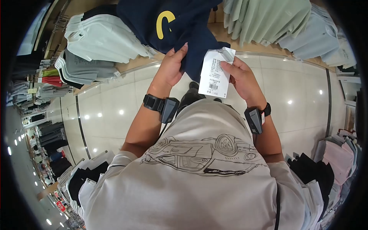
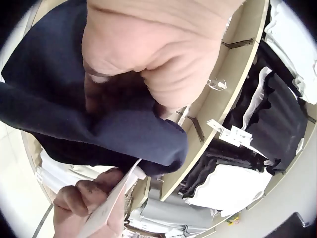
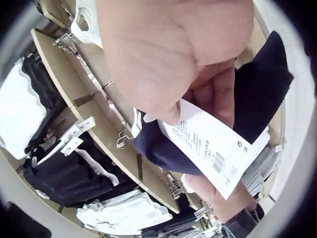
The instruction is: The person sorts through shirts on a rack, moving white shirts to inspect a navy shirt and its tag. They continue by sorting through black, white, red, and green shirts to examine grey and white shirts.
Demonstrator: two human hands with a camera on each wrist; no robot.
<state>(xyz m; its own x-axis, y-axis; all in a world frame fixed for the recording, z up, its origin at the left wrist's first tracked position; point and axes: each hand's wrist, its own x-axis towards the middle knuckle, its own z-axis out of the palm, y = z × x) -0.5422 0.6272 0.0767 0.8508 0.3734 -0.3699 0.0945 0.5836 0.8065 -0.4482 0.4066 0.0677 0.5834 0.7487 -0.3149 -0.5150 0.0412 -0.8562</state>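
Observation:
A navy garment [image 1: 193, 23] with a yellow printed letter hangs in front of the person's body. Its edge is gripped by my left hand [image 1: 171, 69], thumb on top of the cloth, as the left wrist view of the dark fabric [image 2: 124, 134] also shows. My right hand [image 1: 242, 78] pinches a white paper tag [image 1: 212, 74] between thumb and fingers. Printed lines and a barcode face up on the tag, which overlaps the garment's lower edge in the head view. In the right wrist view, the thumb lies on the upper end of the tag [image 3: 210, 151].
White shirts [image 1: 103, 34] hang at the left and pale green shirts [image 1: 268, 19] at the right, along a wooden display shelf [image 3: 64, 79]. Glossy floor tiles [image 1: 291, 84] lie below. More clothes [image 1: 337, 161] stand behind at the right.

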